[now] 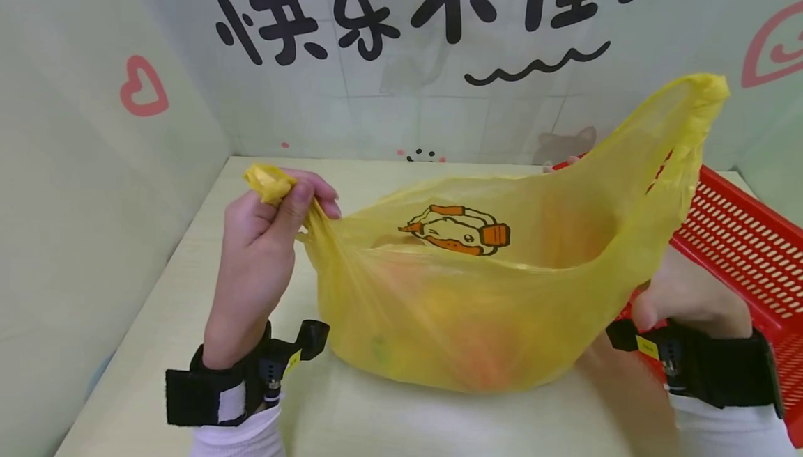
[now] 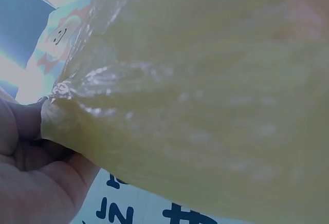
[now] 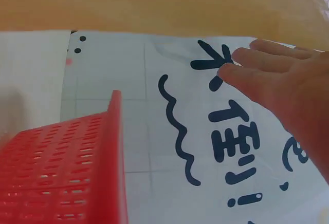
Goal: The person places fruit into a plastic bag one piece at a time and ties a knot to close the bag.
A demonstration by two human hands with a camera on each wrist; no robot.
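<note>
A yellow plastic bag [image 1: 477, 318] with a printed cartoon sits on the table, bulging with roundish orange, red and green shapes blurred by the plastic. My left hand [image 1: 263, 241] pinches the bunched handle at its left end, and the left wrist view shows the thumb and fingers [image 2: 36, 167] on the gathered plastic. At the other end, the right handle [image 1: 709, 95] sticks up with no hand on it. Behind that side is my right hand [image 1: 696, 293], partly hidden by the bag. In the right wrist view its fingers [image 3: 267, 62] extend straight beside the plastic.
A red perforated basket [image 1: 746, 234] stands on the right, partly behind the bag and my right hand. The pale table [image 1: 295, 415] meets a white wall sheet [image 1: 376, 122] with black lettering at the back and another sheet at the left.
</note>
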